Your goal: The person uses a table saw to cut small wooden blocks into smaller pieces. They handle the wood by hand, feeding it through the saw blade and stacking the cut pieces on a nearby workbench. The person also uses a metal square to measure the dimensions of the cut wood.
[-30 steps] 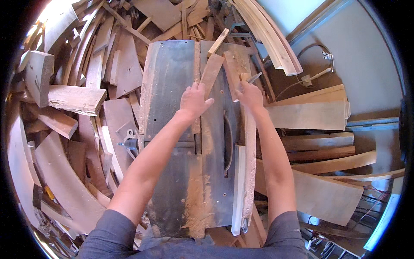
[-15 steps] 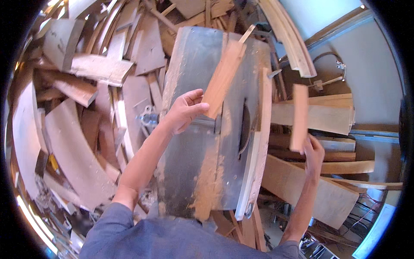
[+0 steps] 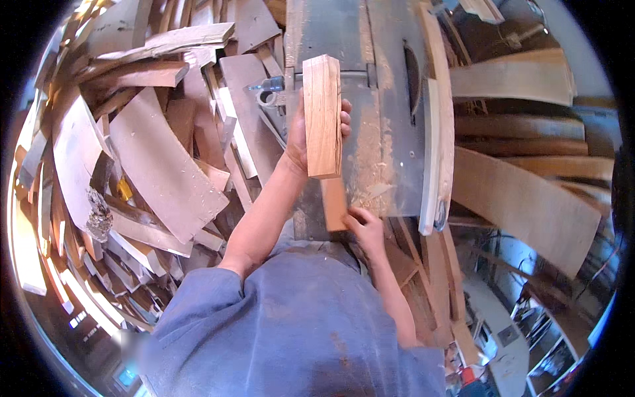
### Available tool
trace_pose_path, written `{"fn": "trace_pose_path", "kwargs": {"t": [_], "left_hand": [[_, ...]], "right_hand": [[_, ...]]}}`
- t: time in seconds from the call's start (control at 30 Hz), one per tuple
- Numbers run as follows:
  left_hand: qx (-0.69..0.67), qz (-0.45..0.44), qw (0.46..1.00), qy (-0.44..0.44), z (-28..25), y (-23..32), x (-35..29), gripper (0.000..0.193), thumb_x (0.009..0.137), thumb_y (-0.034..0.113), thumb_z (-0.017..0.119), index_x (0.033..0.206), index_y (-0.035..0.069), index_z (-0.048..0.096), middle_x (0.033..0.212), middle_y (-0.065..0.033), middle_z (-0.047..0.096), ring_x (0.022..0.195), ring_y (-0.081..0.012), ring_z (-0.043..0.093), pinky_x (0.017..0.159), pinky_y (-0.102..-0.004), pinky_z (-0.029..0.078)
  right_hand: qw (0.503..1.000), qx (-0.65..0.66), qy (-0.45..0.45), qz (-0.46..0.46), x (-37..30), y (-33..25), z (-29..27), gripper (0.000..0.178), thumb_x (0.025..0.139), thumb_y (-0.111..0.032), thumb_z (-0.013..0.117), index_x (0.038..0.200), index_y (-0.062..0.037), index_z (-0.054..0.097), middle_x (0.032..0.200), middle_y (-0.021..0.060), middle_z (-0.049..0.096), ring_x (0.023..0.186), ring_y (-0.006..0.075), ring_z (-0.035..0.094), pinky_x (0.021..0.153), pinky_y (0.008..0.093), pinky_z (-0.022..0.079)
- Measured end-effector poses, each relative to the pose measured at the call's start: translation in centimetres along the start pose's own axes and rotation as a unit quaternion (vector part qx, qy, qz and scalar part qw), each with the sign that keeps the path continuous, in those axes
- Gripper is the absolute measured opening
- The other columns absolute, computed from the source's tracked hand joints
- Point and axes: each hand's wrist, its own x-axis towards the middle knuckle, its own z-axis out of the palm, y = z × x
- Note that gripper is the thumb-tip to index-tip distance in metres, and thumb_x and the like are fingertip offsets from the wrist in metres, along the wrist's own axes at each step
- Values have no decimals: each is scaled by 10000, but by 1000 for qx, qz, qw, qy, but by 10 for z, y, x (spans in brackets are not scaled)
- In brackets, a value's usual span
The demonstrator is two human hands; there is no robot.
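While the left hand [image 3: 299, 143] grips a thick wood block [image 3: 322, 119] above the metal table's [image 3: 327, 30] near left part, the right hand [image 3: 367, 229] pinches a thinner wood piece [image 3: 335, 205] nearer in.

Left fingers wrapped round block, tips showing on its right side; right fingers closed on thin piece's near right corner. Thin piece's far end hidden by block; touching or apart, cannot tell. Both pieces in hand, neither set down, so handling looks partway; finished count cannot be told. Around: sawdust [image 3: 378, 149] on table, dark slot [image 3: 413, 83] far right, wood rail [image 3: 443, 126] along right edge, boards [image 3: 529, 205] further right. Scrap pile [image 3: 165, 165] crowds the left, likely little elbow room there.
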Motion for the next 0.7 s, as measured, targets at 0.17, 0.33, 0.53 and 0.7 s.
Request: {"fn": "trace_pose_path", "kwargs": {"t": [0.17, 0.33, 0.53, 0.7], "left_hand": [[-2, -63, 997, 45, -26, -47, 0, 690, 1009, 630, 511, 1349, 29, 530, 1166, -134, 596, 960, -267, 639, 847, -427, 593], [282, -41, 934, 217, -50, -115, 0, 631, 1016, 592, 531, 1335, 50, 581, 1114, -129, 675, 941, -258, 667, 885, -416, 590], [640, 4, 731, 236, -123, -204, -15, 505, 974, 340, 664, 1306, -27, 564, 1121, -129, 682, 1005, -211, 664, 849, -393, 536], [749, -40, 636, 180, -116, -220, -12, 428, 945, 157, 688, 1285, -76, 574, 1227, -161, 666, 1100, -214, 640, 938, -350, 506]], "right_hand": [[994, -71, 84, -19, -19, 46, 8, 344, 869, -168, 750, 1140, 42, 725, 923, 66, 731, 824, 125, 658, 758, 276, 524], [988, 71, 136, 1, -59, 37, -41, 462, 879, -187, 760, 1280, 22, 666, 1105, 127, 737, 983, 173, 693, 875, 316, 539], [920, 344, 169, 78, -72, 52, -64, 398, 988, -241, 675, 1274, 22, 588, 1023, 87, 667, 895, 153, 663, 777, 315, 558], [747, 639, 164, 78, -33, 108, -86, 436, 1061, -435, 541, 1183, -19, 587, 958, 127, 677, 762, 218, 638, 601, 351, 507]]}}
